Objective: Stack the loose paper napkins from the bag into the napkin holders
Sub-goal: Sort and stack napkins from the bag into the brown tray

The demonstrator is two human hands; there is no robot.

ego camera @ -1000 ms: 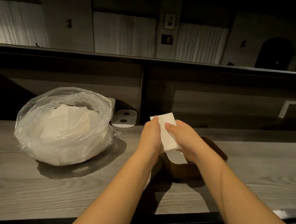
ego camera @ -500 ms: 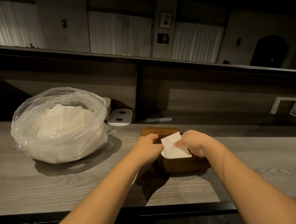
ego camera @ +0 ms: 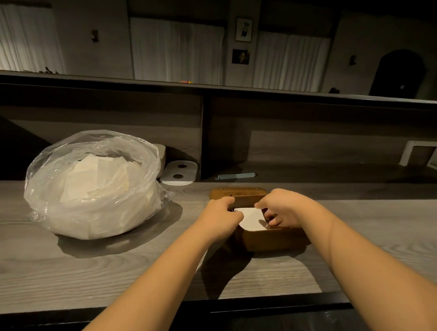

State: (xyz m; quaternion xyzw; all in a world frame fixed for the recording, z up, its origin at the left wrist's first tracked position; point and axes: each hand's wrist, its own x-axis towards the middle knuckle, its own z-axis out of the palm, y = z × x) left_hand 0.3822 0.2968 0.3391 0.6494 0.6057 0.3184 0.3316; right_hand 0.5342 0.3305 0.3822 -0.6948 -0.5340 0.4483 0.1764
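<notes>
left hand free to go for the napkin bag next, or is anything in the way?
Probably yes. The left hand is at the brown napkin holder, by the napkin lying in it. The plastic bag sits to its left on the counter, mouth open upward, and bare wood lies between them.

Bare counter (ego camera: 368, 233) right of the right hand (ego camera: 283, 208). Left of the left hand (ego camera: 221, 217), the bag (ego camera: 94, 187) blocks things.

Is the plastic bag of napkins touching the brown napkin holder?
Apart. The head view shows a bare strip of grey counter between the plastic bag on the left and the brown napkin holder, where both hands work.
</notes>
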